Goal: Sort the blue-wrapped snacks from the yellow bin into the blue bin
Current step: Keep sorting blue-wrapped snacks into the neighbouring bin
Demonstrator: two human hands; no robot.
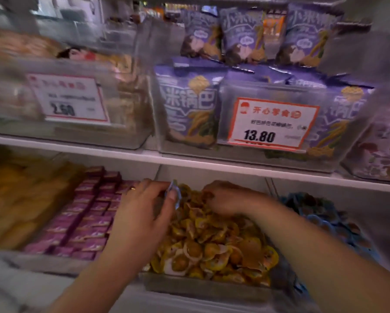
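A clear bin on the lower shelf is heaped with yellow-wrapped snacks. To its right stands a bin of blue-wrapped snacks. My left hand reaches over the back left of the yellow heap and pinches one blue-wrapped snack between thumb and fingers. My right hand is at the back of the same heap, fingers curled down into the yellow wrappers; what they hold is hidden.
A bin of purple boxed snacks sits left of the yellow heap, with orange packets further left. The shelf board above hangs low over the hands and carries clear bins of purple bags with price cards.
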